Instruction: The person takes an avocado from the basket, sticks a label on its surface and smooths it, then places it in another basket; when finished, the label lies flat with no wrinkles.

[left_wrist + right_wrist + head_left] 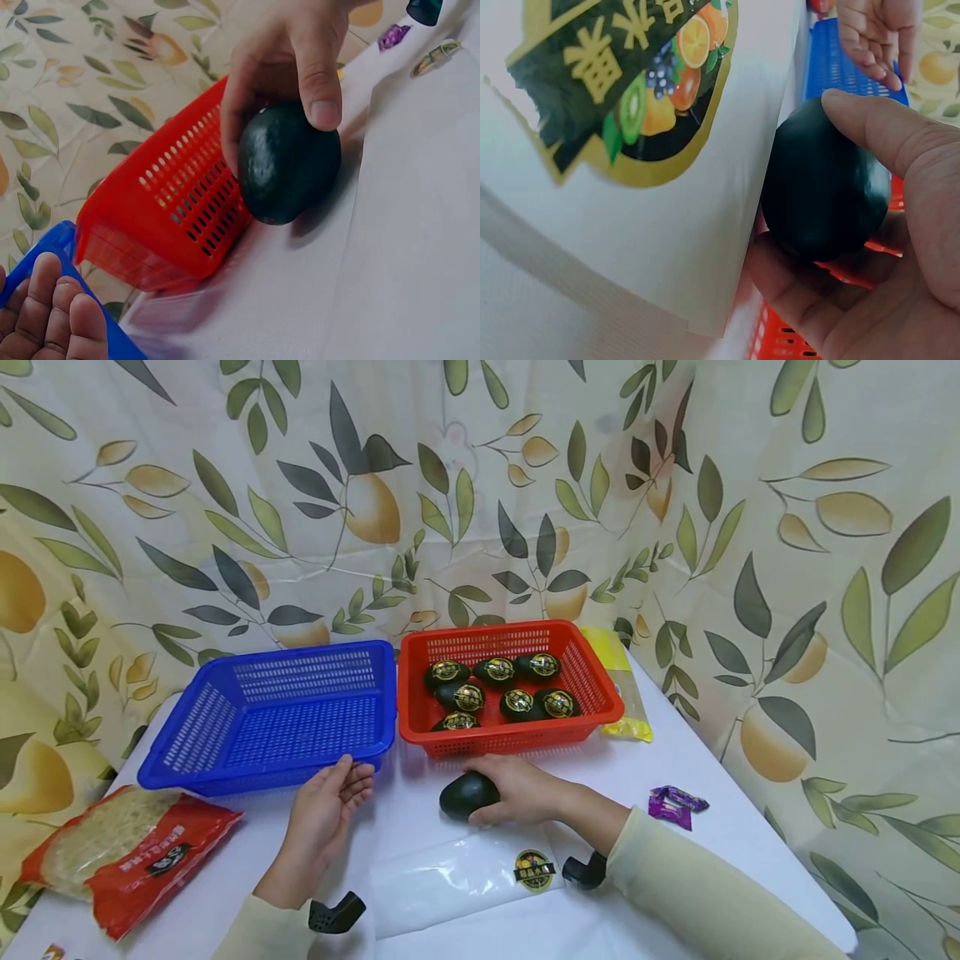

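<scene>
The right hand (517, 789) curls round a dark green, egg-shaped, smooth-skinned object (468, 795), thumb over its top and fingers wrapped beneath, as the right wrist view shows plainly; the object sits on the white tablecloth (712, 860) just in front of the red perforated plastic basket (592, 693), close to its near wall; whether it presses on the cloth or is lifted a shade above it I cannot tell for sure. The left hand (326, 814) lies relaxed with fingers loosely spread, holding nothing, its fingertips (358, 779) at the near rim of the blue perforated plastic basket (225, 727), which stands side by side with the red one. In the red basket lie seven dark oval pieces with round gold labels (495, 671). Between the two forearms a clear flat plastic bag with a black and gold fruit label (465, 875) rests on the cloth, just beside the held object. A red and clear packet of pale noodles (120, 847) lies at the left table edge; a small purple wrapper (673, 803) lies to the right; a yellow packet (622, 681) sits behind the red basket.
</scene>
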